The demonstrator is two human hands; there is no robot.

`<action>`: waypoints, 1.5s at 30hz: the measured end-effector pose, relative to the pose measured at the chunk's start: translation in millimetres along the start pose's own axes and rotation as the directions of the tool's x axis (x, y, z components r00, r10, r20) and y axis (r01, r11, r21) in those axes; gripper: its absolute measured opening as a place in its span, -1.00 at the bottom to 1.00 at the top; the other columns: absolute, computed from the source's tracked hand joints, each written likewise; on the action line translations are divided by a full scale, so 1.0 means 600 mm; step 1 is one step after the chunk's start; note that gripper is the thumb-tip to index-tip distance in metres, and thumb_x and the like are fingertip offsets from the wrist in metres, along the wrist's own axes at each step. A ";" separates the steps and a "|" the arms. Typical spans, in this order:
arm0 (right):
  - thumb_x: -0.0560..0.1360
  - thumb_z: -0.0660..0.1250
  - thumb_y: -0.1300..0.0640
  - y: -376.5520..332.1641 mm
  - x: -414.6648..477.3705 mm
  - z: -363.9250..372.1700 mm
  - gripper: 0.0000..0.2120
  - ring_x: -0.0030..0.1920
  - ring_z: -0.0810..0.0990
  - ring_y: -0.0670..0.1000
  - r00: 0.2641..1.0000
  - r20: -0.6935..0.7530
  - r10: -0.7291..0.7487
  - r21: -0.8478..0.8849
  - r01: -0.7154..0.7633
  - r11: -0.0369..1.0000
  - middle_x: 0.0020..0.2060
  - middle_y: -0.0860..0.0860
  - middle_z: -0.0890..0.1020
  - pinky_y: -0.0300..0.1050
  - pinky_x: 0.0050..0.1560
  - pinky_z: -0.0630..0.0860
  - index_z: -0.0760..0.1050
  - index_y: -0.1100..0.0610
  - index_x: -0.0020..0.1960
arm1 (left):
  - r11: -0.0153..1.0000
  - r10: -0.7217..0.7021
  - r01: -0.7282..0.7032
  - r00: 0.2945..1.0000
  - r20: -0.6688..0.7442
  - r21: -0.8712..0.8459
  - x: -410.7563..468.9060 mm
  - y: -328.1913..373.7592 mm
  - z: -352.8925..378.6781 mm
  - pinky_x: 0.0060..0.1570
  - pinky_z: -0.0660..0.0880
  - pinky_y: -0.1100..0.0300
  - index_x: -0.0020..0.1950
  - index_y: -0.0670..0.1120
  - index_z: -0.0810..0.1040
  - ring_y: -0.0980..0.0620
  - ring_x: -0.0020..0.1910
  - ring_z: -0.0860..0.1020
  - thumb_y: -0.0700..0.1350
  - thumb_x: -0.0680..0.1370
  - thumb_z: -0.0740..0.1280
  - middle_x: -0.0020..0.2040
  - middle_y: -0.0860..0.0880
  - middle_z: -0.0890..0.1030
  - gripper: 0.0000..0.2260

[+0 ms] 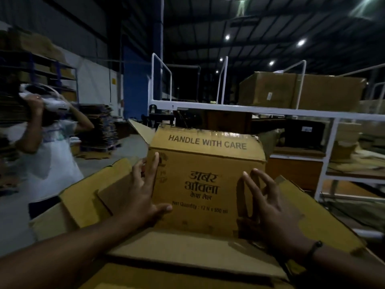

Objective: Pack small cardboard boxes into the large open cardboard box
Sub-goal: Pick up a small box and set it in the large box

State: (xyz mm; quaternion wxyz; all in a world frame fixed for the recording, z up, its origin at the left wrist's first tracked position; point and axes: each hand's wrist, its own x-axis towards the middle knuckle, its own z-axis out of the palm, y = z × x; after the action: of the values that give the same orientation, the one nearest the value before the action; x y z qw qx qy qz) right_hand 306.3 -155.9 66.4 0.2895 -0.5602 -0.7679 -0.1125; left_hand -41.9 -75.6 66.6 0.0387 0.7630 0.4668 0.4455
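A small brown cardboard box (205, 176) printed "HANDLE WITH CARE" stands upright in the middle of the view, its lower part sunk between the flaps of the large open cardboard box (83, 197). My left hand (141, 195) lies against its left edge, fingers spread and thumb on the front face. My right hand (270, 205) is at its right edge, fingers apart and touching the box's corner. Neither hand has a closed grip on it. The box's top flaps are partly open at the back.
A person in a white shirt (48, 155) stands at the left holding something on the shoulder. White metal racking (270, 111) with big cartons (300, 90) runs behind and to the right. Stacks of flattened cardboard (100, 128) sit on the floor at the left.
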 end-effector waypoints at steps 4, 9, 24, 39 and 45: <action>0.43 0.49 -0.23 -0.035 -0.033 0.025 0.14 0.56 0.10 0.11 1.000 -0.011 0.029 -0.071 -0.030 0.997 0.56 -0.20 -0.36 0.02 0.40 0.38 -0.37 -0.26 0.60 | 0.999 -0.040 0.040 0.999 0.016 0.015 -0.026 -0.029 -0.002 0.32 0.41 -0.14 0.54 0.42 -0.37 -0.15 0.47 0.23 0.13 0.28 0.67 0.51 0.10 -0.03 0.29; 0.50 0.30 -0.28 -0.058 -0.030 0.021 -0.13 0.51 0.25 0.29 0.975 -0.207 -0.086 -0.318 0.017 0.948 0.63 0.18 0.10 0.26 0.47 0.20 0.10 0.07 0.66 | 0.972 -0.045 0.066 0.994 -0.095 0.226 -0.050 -0.036 -0.021 0.28 0.37 -0.30 0.64 0.25 -0.26 -0.27 0.49 0.16 0.57 0.27 0.35 0.58 -0.10 -0.05 0.16; 0.53 -0.13 -0.50 -0.085 0.051 0.003 -0.22 0.41 0.45 -0.06 0.956 0.189 0.224 -0.284 -0.165 0.945 0.39 -0.10 0.52 0.09 0.54 0.24 0.03 -0.13 0.63 | 0.969 -0.230 0.246 0.910 0.344 -0.004 -0.005 -0.026 -0.046 -0.02 0.44 0.12 0.63 0.13 0.20 0.00 0.13 0.60 0.36 0.60 0.06 0.17 -0.06 0.65 -0.37; 0.55 0.14 -0.43 -0.127 0.013 0.011 -0.46 0.41 0.46 -0.02 0.858 0.456 0.235 -0.109 -0.208 0.972 0.36 -0.05 0.54 0.21 0.49 0.34 0.49 -0.14 0.35 | 0.930 -0.324 0.061 0.606 0.727 0.363 0.000 -0.051 -0.048 0.56 -0.18 -0.22 0.56 0.29 0.29 -0.15 0.64 -0.24 0.65 0.39 -0.01 0.69 -0.04 -0.10 -0.18; 0.25 -0.33 -0.72 -0.080 0.003 0.049 0.09 0.60 -0.03 0.34 0.798 0.430 0.421 -0.326 -0.298 0.897 0.64 0.15 0.04 0.43 0.55 -0.14 0.06 -0.19 0.62 | 0.856 -0.394 0.019 0.672 0.628 0.517 -0.024 -0.057 -0.010 0.54 -0.31 -0.21 0.62 0.31 0.09 -0.23 0.58 -0.41 0.70 0.32 -0.07 0.64 -0.14 -0.34 -0.07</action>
State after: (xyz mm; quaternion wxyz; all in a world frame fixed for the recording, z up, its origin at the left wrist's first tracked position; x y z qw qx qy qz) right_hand 251.9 -156.6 51.0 0.0309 -0.7373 -0.6748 -0.0019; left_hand -71.5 -69.5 44.7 0.0828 0.8003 0.5935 -0.0207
